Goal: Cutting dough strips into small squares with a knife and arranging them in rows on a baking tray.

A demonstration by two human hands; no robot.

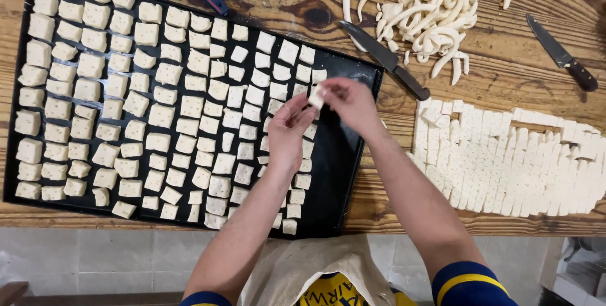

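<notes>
Dough square [316, 96] sits pinched in the right hand's [351, 104] fingertips above the black tray [344, 154], right of its rows of squares [136, 101]; the left hand [288, 130], fingers loosely curled, reaches up beside it. Further right lie a knife [385, 60], dough strips [429, 12] and cut dough [505, 161]

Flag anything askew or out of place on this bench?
Nothing damaged or spilled. Mildly untidy: a small dough scrap lies apart from the pile of dough strips, and a knife rests with its handle over the corner of the black tray.
</notes>
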